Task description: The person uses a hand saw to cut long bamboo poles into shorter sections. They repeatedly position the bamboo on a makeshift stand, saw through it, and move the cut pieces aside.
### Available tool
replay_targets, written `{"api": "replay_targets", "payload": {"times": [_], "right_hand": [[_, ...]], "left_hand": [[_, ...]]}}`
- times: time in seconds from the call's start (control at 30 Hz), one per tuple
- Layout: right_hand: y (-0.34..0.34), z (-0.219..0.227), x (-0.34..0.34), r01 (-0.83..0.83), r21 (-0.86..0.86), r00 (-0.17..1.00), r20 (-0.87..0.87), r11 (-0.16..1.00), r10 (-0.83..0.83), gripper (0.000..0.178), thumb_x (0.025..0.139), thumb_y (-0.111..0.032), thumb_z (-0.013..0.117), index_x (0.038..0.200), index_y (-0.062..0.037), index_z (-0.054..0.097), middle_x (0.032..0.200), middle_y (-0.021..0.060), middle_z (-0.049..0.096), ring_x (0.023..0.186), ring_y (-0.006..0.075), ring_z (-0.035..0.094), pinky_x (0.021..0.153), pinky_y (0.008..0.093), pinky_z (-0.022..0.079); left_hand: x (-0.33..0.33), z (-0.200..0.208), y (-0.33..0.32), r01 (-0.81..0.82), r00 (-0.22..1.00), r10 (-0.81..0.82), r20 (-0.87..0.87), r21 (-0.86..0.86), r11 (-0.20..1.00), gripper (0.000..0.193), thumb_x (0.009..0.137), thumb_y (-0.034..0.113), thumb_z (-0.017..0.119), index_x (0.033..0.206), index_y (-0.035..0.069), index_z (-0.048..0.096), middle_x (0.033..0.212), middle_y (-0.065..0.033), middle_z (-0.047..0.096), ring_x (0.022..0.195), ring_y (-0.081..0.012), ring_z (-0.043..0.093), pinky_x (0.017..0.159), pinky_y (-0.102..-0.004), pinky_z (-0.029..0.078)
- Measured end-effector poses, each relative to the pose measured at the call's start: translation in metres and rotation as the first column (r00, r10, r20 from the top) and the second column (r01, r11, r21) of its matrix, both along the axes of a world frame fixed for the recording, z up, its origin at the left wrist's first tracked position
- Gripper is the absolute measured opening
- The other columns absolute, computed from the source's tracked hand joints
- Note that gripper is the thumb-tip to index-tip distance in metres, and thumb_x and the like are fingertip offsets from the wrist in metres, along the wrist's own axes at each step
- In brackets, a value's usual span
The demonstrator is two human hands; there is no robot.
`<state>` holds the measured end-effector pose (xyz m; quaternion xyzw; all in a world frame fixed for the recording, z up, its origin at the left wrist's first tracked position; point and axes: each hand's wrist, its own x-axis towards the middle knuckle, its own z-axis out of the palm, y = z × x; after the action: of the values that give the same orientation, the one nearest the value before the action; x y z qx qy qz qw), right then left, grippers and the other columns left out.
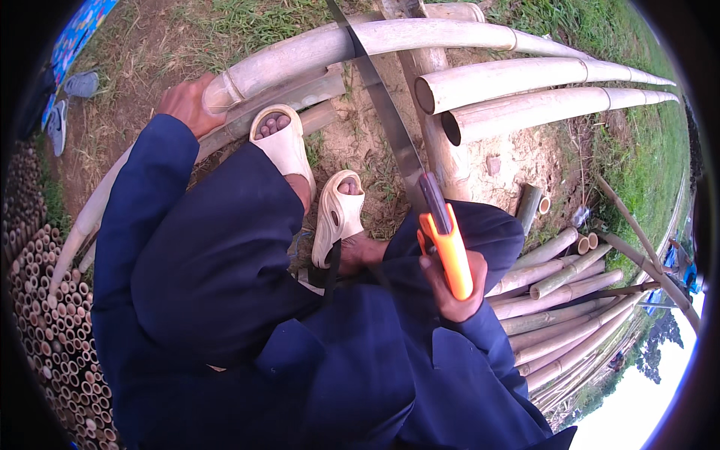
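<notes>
My right hand (455,289) is closed around the orange handle of a handsaw (390,112). Its long dark blade reaches away from me and lies across a thick pale bamboo pole (292,54), with the tip beyond it. Near the pole's joint, my left hand (187,105) grips the same pole, its fingers partly hidden. That pole runs from the lower left to the far right, resting on a bamboo crosspiece (427,90). Two more bamboo poles, one upper (499,82) and one lower (517,115), lie with cut ends toward me on the right.
Short bamboo pieces (551,296) are piled at the right, and many cut tubes (71,352) are stacked at the lower left. My sandalled feet (341,206) are under the blade's near side. Another person's shoes (81,84) show at the far left.
</notes>
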<state>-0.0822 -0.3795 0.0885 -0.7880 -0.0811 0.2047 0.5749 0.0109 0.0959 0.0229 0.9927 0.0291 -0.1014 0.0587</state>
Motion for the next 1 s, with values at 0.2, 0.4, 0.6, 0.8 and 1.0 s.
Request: {"api": "replay_targets", "payload": {"times": [0.2, 0.4, 0.6, 0.8, 1.0], "right_hand": [[0.066, -0.025, 0.094, 0.093, 0.084, 0.996, 0.009, 0.992, -0.094, 0.016, 0.092, -0.010, 0.075, 0.090, 0.0043, 0.068, 0.063, 0.0028, 0.059, 0.060, 0.0084, 0.052, 0.056, 0.0307, 0.044], [-0.038, 0.028, -0.035, -0.047, -0.115, 0.999, 0.001, 0.992, 0.048, 0.014, 0.089, 0.008, 0.069, 0.103, 0.0068, 0.070, 0.098, 0.0197, 0.076, 0.077, 0.0122, 0.068, 0.084, 0.0313, 0.057], [0.063, -0.025, 0.092, 0.108, 0.029, 0.991, -0.076, 0.994, -0.106, 0.017, 0.092, -0.009, 0.073, 0.085, 0.0050, 0.067, 0.063, 0.0042, 0.062, 0.059, 0.0079, 0.053, 0.053, 0.0333, 0.043], [0.030, -0.019, 0.043, 0.058, 0.086, 0.998, 0.027, 0.995, -0.061, 0.010, 0.094, -0.006, 0.071, 0.087, 0.0005, 0.066, 0.062, 0.0017, 0.060, 0.054, 0.0088, 0.056, 0.053, 0.0246, 0.045], [-0.026, 0.020, -0.030, 0.042, -0.086, 0.998, 0.045, 0.995, -0.038, 0.023, 0.089, 0.000, 0.069, 0.112, 0.0047, 0.070, 0.069, 0.0030, 0.065, 0.059, 0.0098, 0.060, 0.059, 0.0249, 0.050]], "left_hand": [[0.018, -0.001, 0.000, 0.038, 0.999, -0.039, 0.021, 0.040, 0.998, 0.065, 0.068, 0.031, 0.083, 0.127, 0.008, 0.067, 0.096, -0.0224, 0.075, 0.092, -0.0404, 0.073, 0.087, -0.0491, 0.058], [0.013, -0.010, 0.013, 0.048, 0.998, -0.042, -0.056, 0.107, 0.993, 0.071, 0.067, 0.033, 0.084, 0.131, 0.009, 0.066, 0.097, -0.0220, 0.076, 0.091, -0.0396, 0.074, 0.085, -0.0479, 0.058], [0.022, -0.005, -0.006, 0.053, 0.998, -0.051, -0.023, 0.092, 0.994, 0.072, 0.066, 0.036, 0.086, 0.130, 0.009, 0.065, 0.096, -0.0214, 0.076, 0.091, -0.0388, 0.074, 0.085, -0.0493, 0.058], [0.021, 0.002, -0.003, 0.049, 0.999, -0.050, 0.009, 0.119, 0.992, 0.069, 0.068, 0.036, 0.086, 0.128, 0.009, 0.065, 0.094, -0.0227, 0.075, 0.089, -0.0399, 0.074, 0.086, -0.0507, 0.058], [0.009, -0.008, -0.003, 0.014, 0.999, -0.013, -0.041, 0.021, 1.000, 0.064, 0.065, 0.031, 0.085, 0.124, 0.011, 0.068, 0.092, -0.0242, 0.074, 0.088, -0.0431, 0.072, 0.082, -0.0510, 0.058]]}}
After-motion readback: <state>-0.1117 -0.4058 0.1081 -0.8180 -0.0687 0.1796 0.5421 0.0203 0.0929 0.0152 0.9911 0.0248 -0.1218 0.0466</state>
